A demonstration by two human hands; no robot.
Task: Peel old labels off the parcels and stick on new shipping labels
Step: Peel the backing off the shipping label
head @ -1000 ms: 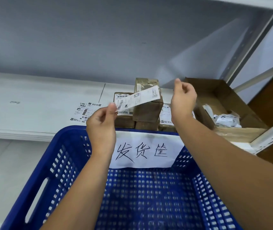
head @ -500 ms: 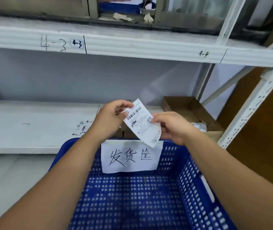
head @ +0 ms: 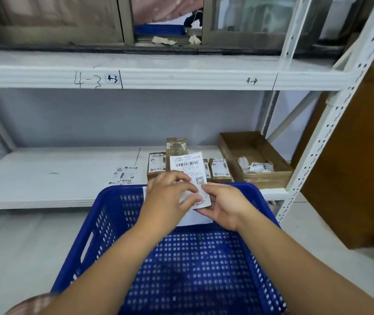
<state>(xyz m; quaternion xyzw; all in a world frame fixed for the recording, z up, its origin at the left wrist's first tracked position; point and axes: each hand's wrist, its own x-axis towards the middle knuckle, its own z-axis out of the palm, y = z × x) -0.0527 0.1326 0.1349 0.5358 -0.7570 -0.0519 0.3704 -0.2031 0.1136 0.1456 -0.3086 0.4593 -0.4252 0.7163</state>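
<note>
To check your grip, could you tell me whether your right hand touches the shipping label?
Touching: the head view shows the right hand pinching the shipping label.

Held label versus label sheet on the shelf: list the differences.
The held label stands upright, held by left hand and right hand; the label sheet lies flat on the shelf, untouched. The held label shows one wide barcode; the label sheet shows several small ones. Both are white, black-printed.

I see the white shipping label (head: 189, 169) upright, barcode on top, lower part hidden; just beyond, brown labelled parcels (head: 221, 170) cluster on the far shelf (head: 68, 169).
</note>
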